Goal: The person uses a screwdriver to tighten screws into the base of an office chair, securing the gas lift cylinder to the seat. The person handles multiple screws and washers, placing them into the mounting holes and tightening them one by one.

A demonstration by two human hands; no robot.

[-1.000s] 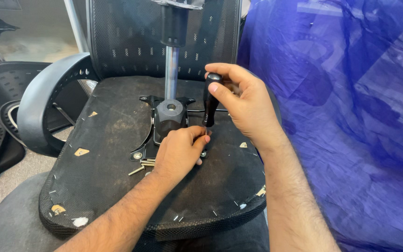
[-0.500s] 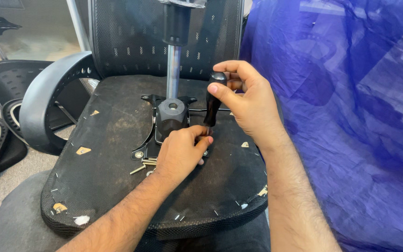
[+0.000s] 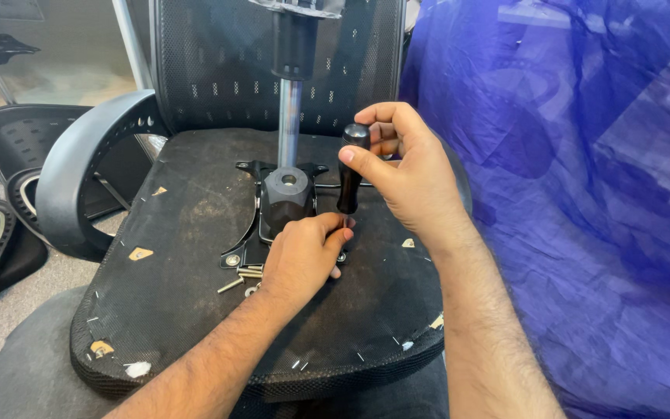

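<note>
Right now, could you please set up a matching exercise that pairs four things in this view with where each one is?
Things:
1. screwdriver
2. loose bolts
3. blue plastic sheet
4. metal column

Places:
A. rising upright from the black housing in the middle of the seat underside
B. lying on the seat underside, just left of the left hand
C. gripped upright in the right hand
D. filling the right side of the view

Pairs: 1-C, 2-B, 3-D, 4-A
</note>
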